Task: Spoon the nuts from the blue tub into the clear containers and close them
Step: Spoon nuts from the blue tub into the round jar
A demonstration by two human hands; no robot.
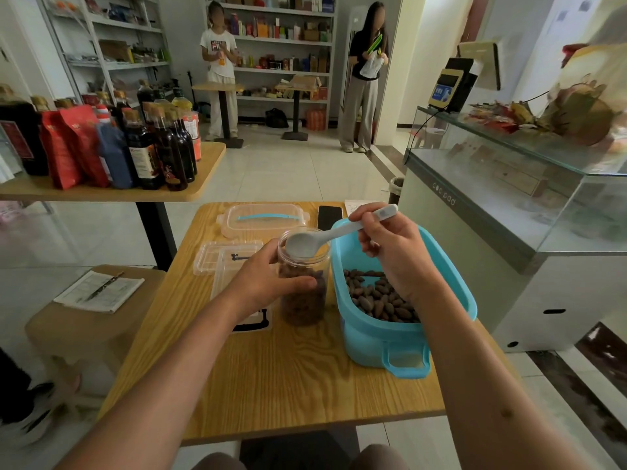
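Left hand (268,283) curled round clear jar (303,286) at table (271,374) centre, right hand (393,252) pinching white spoon (325,237), bowl over jar mouth, blue tub (403,334) of nuts (380,296) at jar's 3 o'clock, touching.

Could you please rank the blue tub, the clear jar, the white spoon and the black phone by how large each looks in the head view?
1. blue tub, clearly the largest.
2. clear jar, partly hidden by the left hand.
3. white spoon and black phone look alike; the phone lies farther away and is partly covered, so unranked.
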